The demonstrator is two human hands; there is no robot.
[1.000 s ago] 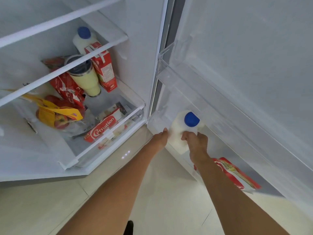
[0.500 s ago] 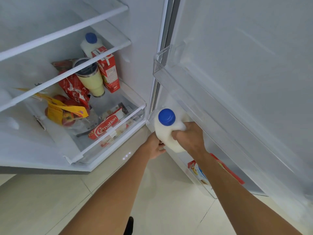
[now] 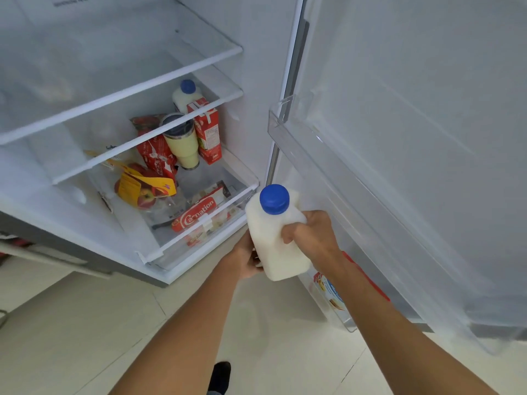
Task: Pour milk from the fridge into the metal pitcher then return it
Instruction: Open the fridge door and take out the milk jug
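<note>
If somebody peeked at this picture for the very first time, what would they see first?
Probably the white milk jug with its bright blue cap, right in the middle in front of the open fridge. The right hand grips its handle side and the left hand holds it from below. Next, the red Carnation pack in the bottom drawer, and a second blue-capped bottle further back.

A white milk jug [image 3: 275, 238] with a blue screw cap [image 3: 274, 199] is held upright, slightly tilted, in front of the open fridge door's lower shelf [image 3: 336, 315]; it appears nearly full, though its translucent wall makes the level uncertain
</note>
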